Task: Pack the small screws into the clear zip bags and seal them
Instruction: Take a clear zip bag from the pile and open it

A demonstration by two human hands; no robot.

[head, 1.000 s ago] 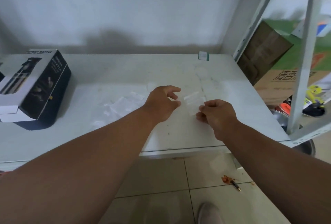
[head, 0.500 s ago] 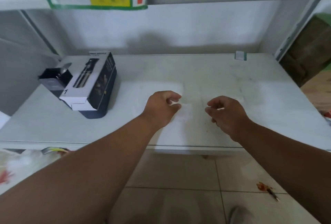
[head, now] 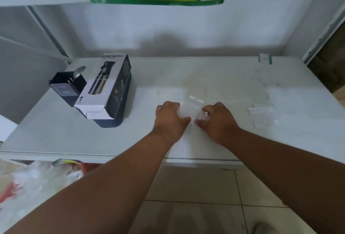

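Note:
A small clear zip bag with a white header strip is held over the white shelf between both hands. My left hand grips its left side with thumb and fingers curled. My right hand pinches its right side. Several more clear zip bags lie flat on the shelf to the right of my right hand. No screws can be made out; the held bag's contents are too faint to tell.
A black and white spray bottle box lies at the left, with a small open dark box holding a spoon beside it. A small tag sits at the back right. Plastic-wrapped goods lie under the shelf edge.
The view has swung left and up. Both hands have come together on one bag, lifted between them; a second ago only the right hand pinched a bag.

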